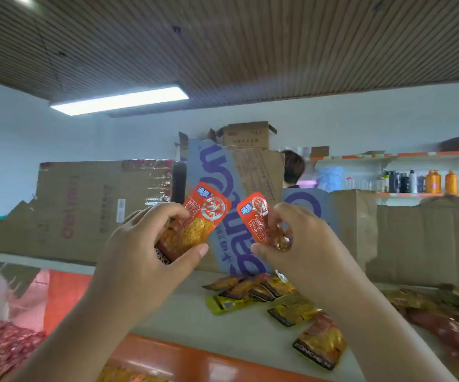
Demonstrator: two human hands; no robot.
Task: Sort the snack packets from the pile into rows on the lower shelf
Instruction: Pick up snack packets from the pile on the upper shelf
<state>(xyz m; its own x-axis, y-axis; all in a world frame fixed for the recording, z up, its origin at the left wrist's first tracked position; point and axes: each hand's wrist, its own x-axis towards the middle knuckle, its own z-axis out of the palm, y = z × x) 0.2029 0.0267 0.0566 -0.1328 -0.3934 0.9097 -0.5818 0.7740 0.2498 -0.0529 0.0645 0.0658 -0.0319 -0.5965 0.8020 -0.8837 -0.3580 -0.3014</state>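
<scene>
While the white shelf (184, 312) is carrying a scattered pile (253, 292), both hands are holding red packets up.
No row is showing yet, so sorting is likely just starting; the left hand (140, 252) is gripping a red packet stack (203, 216), the right hand (305, 244) is pinching a matching packet (256, 216), both above the shelf.

left hand (145, 244): raised, fingers and thumb curled round left packet (199, 221) | right hand (305, 244): raised, fingertips pinching right packet (254, 216) | forearms: both angled up from below, hands level, apart
</scene>
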